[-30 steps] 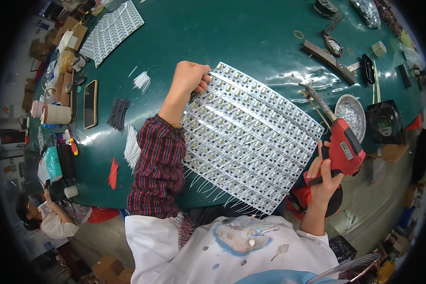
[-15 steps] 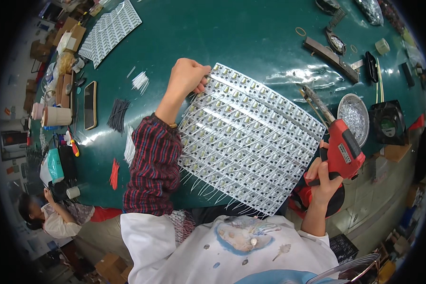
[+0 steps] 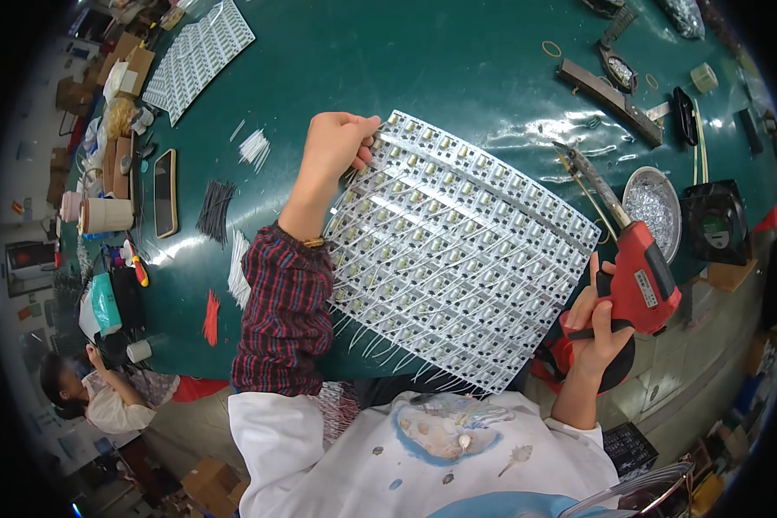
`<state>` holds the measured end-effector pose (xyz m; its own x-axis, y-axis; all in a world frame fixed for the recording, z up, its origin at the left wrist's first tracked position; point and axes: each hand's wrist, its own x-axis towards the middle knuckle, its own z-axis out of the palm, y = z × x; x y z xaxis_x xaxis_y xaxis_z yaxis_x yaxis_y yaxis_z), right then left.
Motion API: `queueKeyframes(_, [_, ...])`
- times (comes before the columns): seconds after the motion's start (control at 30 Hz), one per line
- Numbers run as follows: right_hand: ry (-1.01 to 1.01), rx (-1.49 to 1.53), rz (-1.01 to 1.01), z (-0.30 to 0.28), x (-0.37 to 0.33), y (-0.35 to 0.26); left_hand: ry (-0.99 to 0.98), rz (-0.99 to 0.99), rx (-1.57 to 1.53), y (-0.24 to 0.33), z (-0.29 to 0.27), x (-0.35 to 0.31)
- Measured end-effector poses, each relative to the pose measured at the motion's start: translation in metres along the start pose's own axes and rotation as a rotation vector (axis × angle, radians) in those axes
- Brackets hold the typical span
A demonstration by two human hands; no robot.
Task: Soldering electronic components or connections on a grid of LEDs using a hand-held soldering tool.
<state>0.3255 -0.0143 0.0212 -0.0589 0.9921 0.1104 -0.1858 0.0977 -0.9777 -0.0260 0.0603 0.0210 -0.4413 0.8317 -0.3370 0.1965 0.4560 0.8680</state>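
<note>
A large panel of small white circuit boards [image 3: 470, 250] lies tilted in front of me, partly over the table's near edge. Rows of thin white wires run across it and hang past its lower left edge. My left hand [image 3: 341, 142] is closed at the panel's upper left corner, thumb and fingers pinching its edge. In my right hand [image 3: 597, 332] is a red soldering gun [image 3: 646, 281], fingers wrapped about its handle. Its metal tip points up and away, above the panel's right corner and apart from it.
A metal bowl of silvery bits [image 3: 652, 207] and a black fan [image 3: 715, 224] stand at the right. Behind them lies a metal bar [image 3: 609, 102]. Leftward are black wires [image 3: 216, 210], red wires [image 3: 211, 318], a phone [image 3: 166, 193] and another panel [image 3: 200, 59]. A person [image 3: 104, 393] sits far left.
My right hand and the soldering gun have shifted slightly right and down, away from the panel. My left hand stays at the corner, with the whole view shifted a little.
</note>
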Motion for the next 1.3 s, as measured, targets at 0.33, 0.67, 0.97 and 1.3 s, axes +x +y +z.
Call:
queueKeyframes(0.33, [-0.026, -0.007, -0.051, -0.003, 0.001, 0.002, 0.112, 0.141, 0.232, -0.005, 0.007, -0.001])
queueKeyframes(0.67, [0.038, -0.106, -0.059, -0.003, -0.003, -0.006, 0.14, 0.23, 0.181, -0.013, 0.001, -0.006])
queueKeyframes(0.97, [-0.062, -0.227, -0.251, 0.022, 0.023, -0.055, 0.114, 0.078, 0.208, -0.012, -0.005, -0.004])
queueKeyframes(1.3, [-0.281, -0.203, -0.062, 0.055, 0.045, -0.043, 0.098, 0.081, 0.343, -0.013, -0.034, -0.022])
